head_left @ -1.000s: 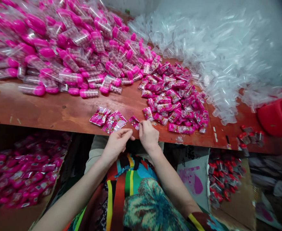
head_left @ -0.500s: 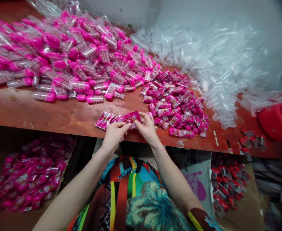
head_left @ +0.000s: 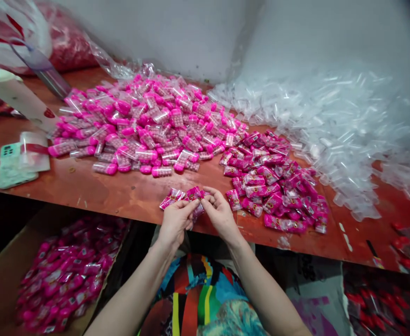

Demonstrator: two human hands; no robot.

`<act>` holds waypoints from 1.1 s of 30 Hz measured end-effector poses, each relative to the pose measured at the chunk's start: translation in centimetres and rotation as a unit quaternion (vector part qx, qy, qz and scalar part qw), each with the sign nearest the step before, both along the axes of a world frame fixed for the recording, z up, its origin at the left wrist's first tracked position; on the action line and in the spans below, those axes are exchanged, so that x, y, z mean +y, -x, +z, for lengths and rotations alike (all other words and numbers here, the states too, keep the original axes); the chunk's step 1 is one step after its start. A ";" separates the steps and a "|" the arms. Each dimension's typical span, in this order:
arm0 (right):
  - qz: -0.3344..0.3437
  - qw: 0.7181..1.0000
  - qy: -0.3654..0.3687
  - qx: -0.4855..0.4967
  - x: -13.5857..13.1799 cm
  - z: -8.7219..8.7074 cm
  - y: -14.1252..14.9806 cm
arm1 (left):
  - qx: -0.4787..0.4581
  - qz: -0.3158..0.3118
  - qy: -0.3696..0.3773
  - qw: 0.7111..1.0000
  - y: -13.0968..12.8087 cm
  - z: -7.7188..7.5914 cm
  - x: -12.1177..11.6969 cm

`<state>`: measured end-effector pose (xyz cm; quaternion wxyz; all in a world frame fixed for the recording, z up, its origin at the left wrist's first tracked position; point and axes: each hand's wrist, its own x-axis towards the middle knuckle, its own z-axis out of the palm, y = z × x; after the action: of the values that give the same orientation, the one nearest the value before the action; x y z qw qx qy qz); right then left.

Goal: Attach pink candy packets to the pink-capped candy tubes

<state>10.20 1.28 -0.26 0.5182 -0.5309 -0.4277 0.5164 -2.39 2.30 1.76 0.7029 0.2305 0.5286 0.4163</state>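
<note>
A shiny pink printed packet is pinched between both my hands just above the table's front edge. My left hand grips its near left side with thumb and forefinger. From the right, my right hand pinches it with the thumb, fingers curled behind. The packet is partly hidden by my fingers, so I cannot tell what is inside. Beside my left fingertips lie flat pink packets on the table. To the right of my right hand is a heap of filled pink packets.
Pink-capped clear tubes of small balls are heaped at the back. Clear plastic tubes pile along the wall. A phone, a cup and a bottle stand left. Below is a box of pink packets.
My view has swung up and left, showing the phone, cup and bottle. The packet, stretched out flat before, is now bunched shorter between my fingertips.
</note>
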 end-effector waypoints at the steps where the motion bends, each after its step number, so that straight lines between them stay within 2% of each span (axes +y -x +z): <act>1: -0.010 1.000 0.000 0.023 0.2 0.0 0.4 | 0.001 0.007 0.004 1.000 -0.1 0.0 0.2; 3: -0.033 0.999 -0.014 0.012 0.7 0.1 0.9 | -0.001 0.006 0.006 1.000 0.0 0.2 0.7; 6: -0.035 0.995 -0.055 -0.074 1.1 0.6 1.2 | -0.017 -0.035 0.002 0.999 0.8 0.8 1.4; 8: -0.009 0.987 -0.082 -0.139 1.6 1.0 1.1 | -0.024 -0.050 -0.004 0.998 1.6 1.2 1.8; 11: 0.078 0.964 -0.107 -0.229 3.5 1.5 0.8 | -0.018 -0.015 -0.017 1.000 3.0 1.5 2.5; 13: 0.114 0.929 -0.134 -0.327 5.7 1.7 0.8 | -0.013 0.023 -0.021 0.999 4.1 1.4 3.0; 14: 0.115 0.899 -0.153 -0.393 7.0 1.7 0.8 | -0.011 0.040 -0.022 0.999 4.6 1.4 3.2; 16: 0.122 0.823 -0.175 -0.527 9.8 1.6 1.2 | -0.015 0.062 -0.019 0.998 5.7 1.1 3.5; 18: 0.150 0.753 -0.191 -0.611 12.3 1.1 1.9 | -0.027 0.071 -0.012 0.997 6.6 0.7 3.7; 20: 0.176 0.714 -0.195 -0.648 14.0 0.6 2.5 | -0.039 0.079 -0.003 0.996 7.2 0.4 3.6; 21: 0.182 0.709 -0.195 -0.653 14.4 0.4 2.7 | -0.045 0.083 0.001 0.996 7.4 0.3 3.6; 22: 0.181 0.713 -0.197 -0.648 14.5 0.3 2.8 | -0.052 0.088 0.004 0.995 7.5 0.2 3.5; 24: 0.162 0.752 -0.213 -0.603 13.7 0.2 2.6 | -0.072 0.098 0.005 0.993 7.7 0.1 3.4; 25: 0.147 0.785 -0.220 -0.560 12.9 0.4 2.4 | -0.086 0.101 0.004 0.991 7.7 0.1 3.3; 27: 0.117 0.870 -0.201 -0.434 10.4 0.8 1.8 | -0.113 0.108 0.008 0.988 7.7 0.1 3.2; 29: 0.103 0.951 -0.122 -0.266 7.3 1.4 1.5 | -0.133 0.117 0.017 0.984 7.4 0.0 3.1; 30: 0.103 0.976 -0.072 -0.178 5.7 1.7 1.4 | -0.139 0.121 0.020 0.983 7.1 0.0 3.0; 31: 0.104 0.989 -0.027 -0.100 4.3 1.9 1.6 | -0.143 0.124 0.022 0.982 6.8 0.0 2.9; 33: 0.100 0.995 0.028 0.011 1.9 2.1 2.1 | -0.150 0.118 0.018 0.981 6.0 0.0 2.6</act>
<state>8.07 3.22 1.85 0.4539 -0.4942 -0.4583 0.5829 -8.37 4.91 1.78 0.7242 0.0889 0.4478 0.5169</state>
